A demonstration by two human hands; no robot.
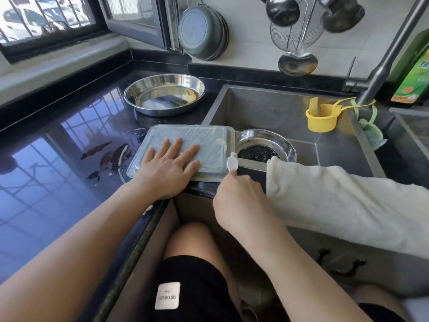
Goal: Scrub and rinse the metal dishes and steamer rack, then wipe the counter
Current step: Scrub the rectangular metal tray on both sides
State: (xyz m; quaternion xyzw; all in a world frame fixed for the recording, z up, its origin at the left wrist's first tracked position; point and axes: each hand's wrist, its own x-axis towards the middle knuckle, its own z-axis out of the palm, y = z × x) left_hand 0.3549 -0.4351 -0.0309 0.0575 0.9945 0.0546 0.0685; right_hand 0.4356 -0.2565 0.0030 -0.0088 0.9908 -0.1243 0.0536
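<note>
left hand (170,162) flat on tray (209,140), scraper (232,164) beside

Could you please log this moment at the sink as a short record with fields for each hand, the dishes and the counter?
left hand: left hand pressed flat, fingers straight, on the rectangular metal tray
right hand: right hand pinches a small white scraper at the tray's right edge
tray: upside down, smeared with pale residue, overhanging the sink
round metal dish: round metal dish sits on the counter behind the tray
counter: black counter wet, with dark food scraps left of the tray
towel: cream towel draped over the sink's front edge
</note>
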